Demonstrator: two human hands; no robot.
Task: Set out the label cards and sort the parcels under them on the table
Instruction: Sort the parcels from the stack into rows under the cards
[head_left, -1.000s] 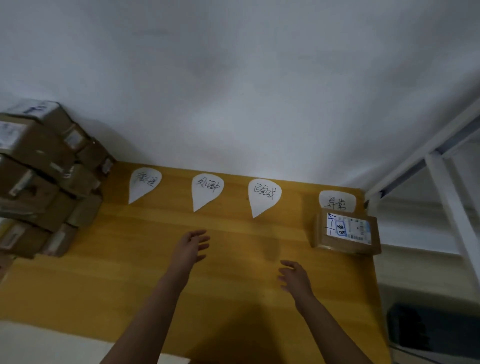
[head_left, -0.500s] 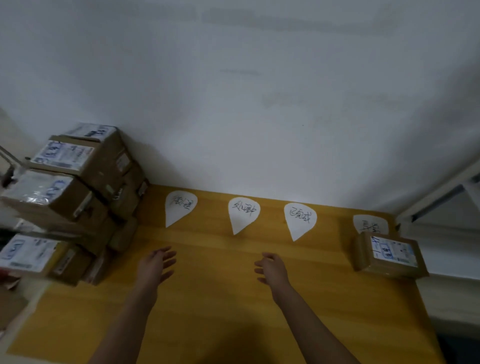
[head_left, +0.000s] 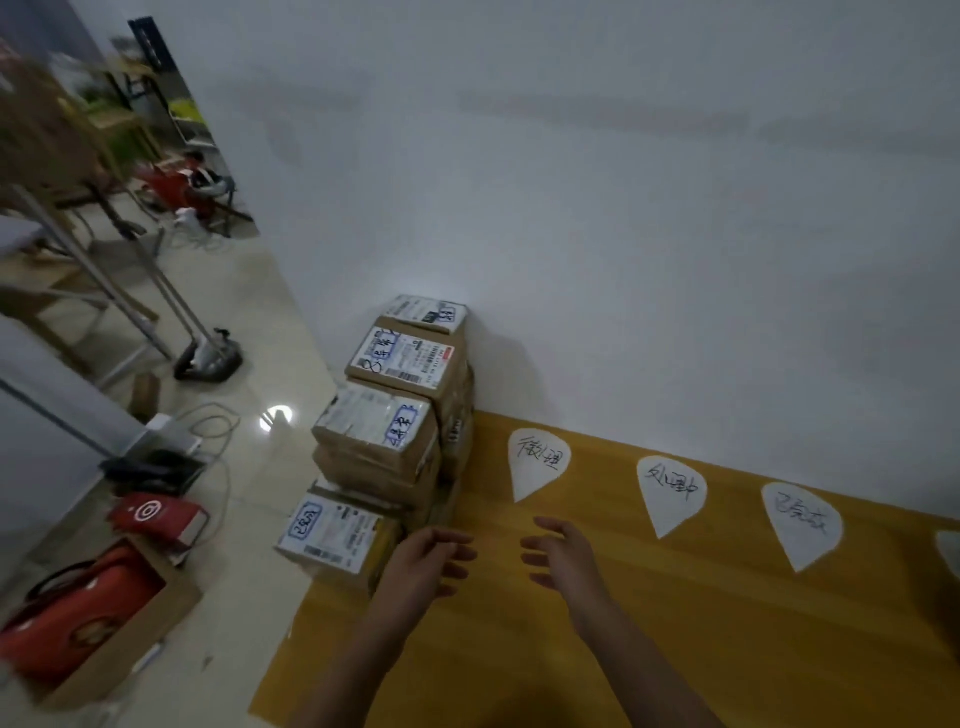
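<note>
A stack of brown cardboard parcels (head_left: 395, 431) with white shipping labels stands at the left end of the yellow wooden table (head_left: 675, 649), against the white wall. Three white teardrop label cards with handwriting lie in a row along the back: the left card (head_left: 537, 467), the middle card (head_left: 670, 493) and the right card (head_left: 802, 522). The edge of another card (head_left: 950, 556) shows at the right border. My left hand (head_left: 426, 564) hovers open just right of the lowest parcel (head_left: 337, 535). My right hand (head_left: 563, 556) hovers open below the left card. Both hold nothing.
Left of the table the tiled floor holds a cardboard box with a red bag (head_left: 88, 618), a red case (head_left: 156, 517), cables and a metal stand base (head_left: 208, 358). A person sits far back at the upper left (head_left: 202, 179).
The view has swung left: the parcel stack is now central and the lone parcel at the right end is out of view. Both hands have moved left toward the stack.
</note>
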